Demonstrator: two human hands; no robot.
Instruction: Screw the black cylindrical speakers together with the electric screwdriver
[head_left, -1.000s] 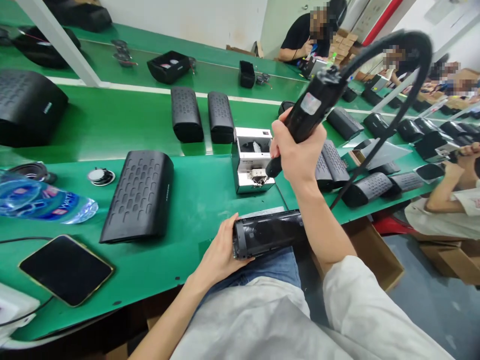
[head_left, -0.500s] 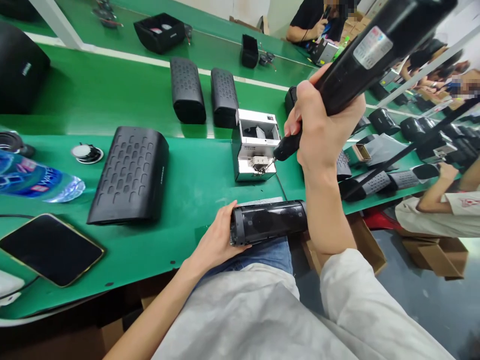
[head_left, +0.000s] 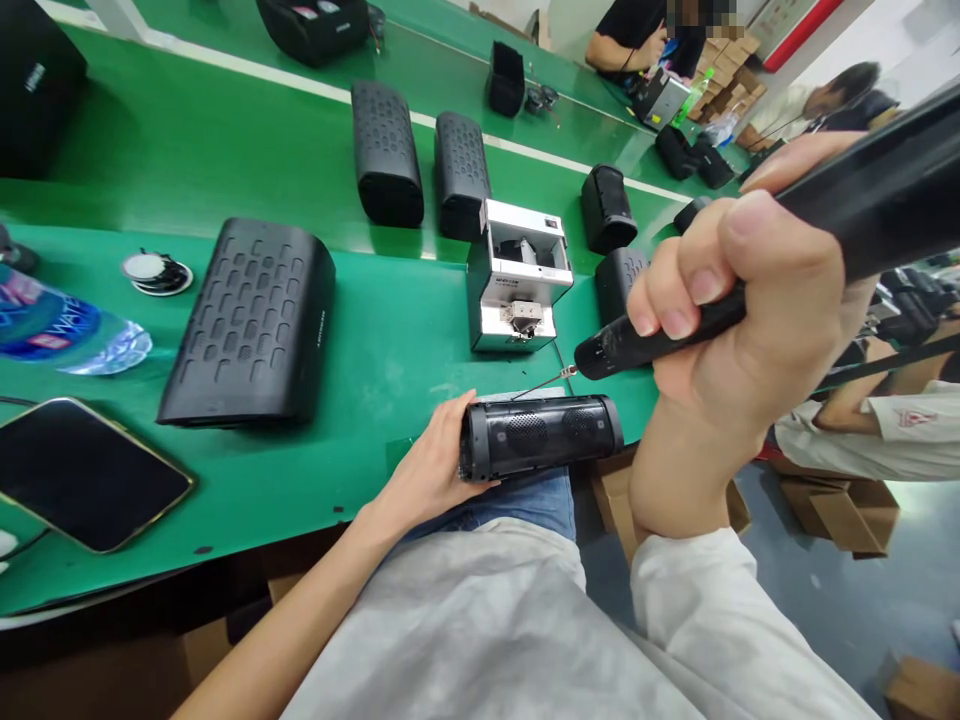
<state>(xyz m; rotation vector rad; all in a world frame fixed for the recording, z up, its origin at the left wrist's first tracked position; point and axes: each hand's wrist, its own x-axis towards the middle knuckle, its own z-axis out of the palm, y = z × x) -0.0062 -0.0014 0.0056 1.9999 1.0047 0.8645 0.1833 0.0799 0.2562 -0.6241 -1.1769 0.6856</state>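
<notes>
A black electric screwdriver (head_left: 667,325) is wrapped in the closed fingers of my right hand (head_left: 765,290). Its thin bit slants down and left to just above the far edge of a black speaker (head_left: 544,435); whether the tip touches is unclear. My left hand (head_left: 431,450) grips the speaker's left end and holds it at the table's front edge, above my lap. Behind the speaker stands a white and silver screw feeder (head_left: 517,285) with a metal pickup block at its front.
A textured black speaker housing (head_left: 247,320), a phone (head_left: 94,475), a water bottle (head_left: 67,320) and a loose speaker driver (head_left: 156,270) lie to the left on the green table (head_left: 367,400). More housings (head_left: 386,150) stand behind. Co-workers sit at right and far back; cardboard boxes (head_left: 855,515) stand on the floor.
My right hand has brought the screwdriver from the screw feeder's front down toward me, so its bit now points at the speaker. My left hand keeps its hold. The view has shifted slightly.
</notes>
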